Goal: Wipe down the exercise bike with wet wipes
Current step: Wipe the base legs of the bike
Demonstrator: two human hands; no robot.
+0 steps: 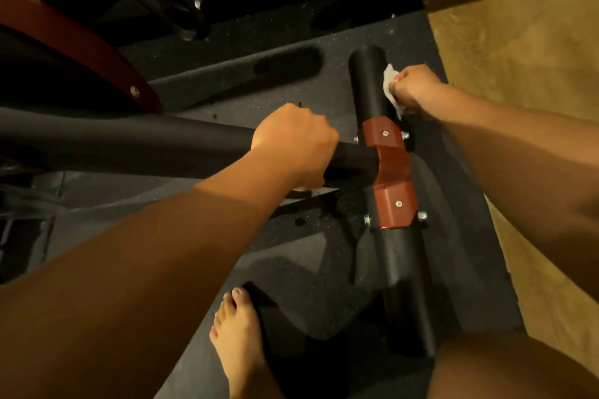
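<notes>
The exercise bike's black base stabilizer bar [368,81] lies on the floor, running from upper centre to lower right, with a red-brown bracket [390,172] bolted across its middle. A black frame tube [129,142] comes in from the left and joins that bracket. My right hand [416,87] presses a crumpled white wet wipe [389,87] against the right side of the bar's far half. My left hand [295,142] is wrapped around the frame tube just left of the bracket.
A red and black flywheel cover [81,52] fills the upper left. Dark speckled rubber mat [227,91] lies under the bike, and a tan floor [518,42] begins to its right. My bare foot [240,334] and knee [518,366] are at the bottom.
</notes>
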